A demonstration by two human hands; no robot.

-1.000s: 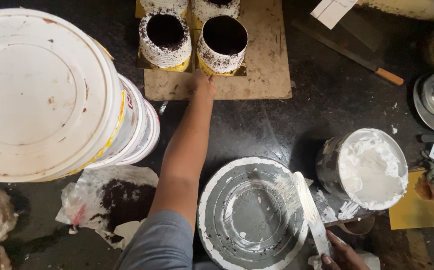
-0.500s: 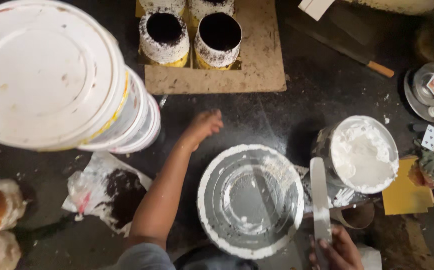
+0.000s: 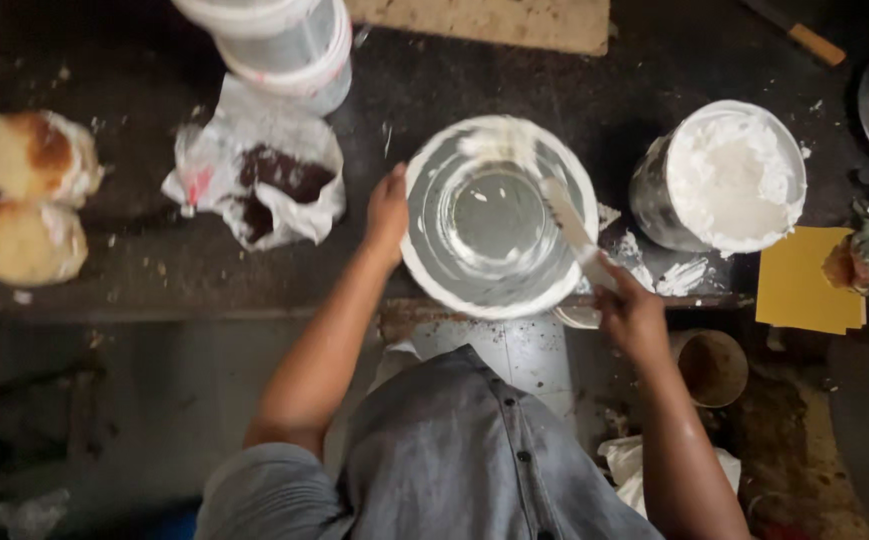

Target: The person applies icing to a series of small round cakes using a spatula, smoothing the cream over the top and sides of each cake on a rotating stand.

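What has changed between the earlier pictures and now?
The left hand drew back from the far cakes to the rim of the round metal stand. The right hand brought the spatula onto the stand. The cream bucket stayed beside it.

buckets [image 3: 284, 45] cut off by top edge; spatula [image 3: 574, 235] blurred.

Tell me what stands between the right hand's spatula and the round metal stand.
Nothing visible: the spatula in the right hand already lies across the round metal stand, its blade over the top. The left hand touches the opposite rim.
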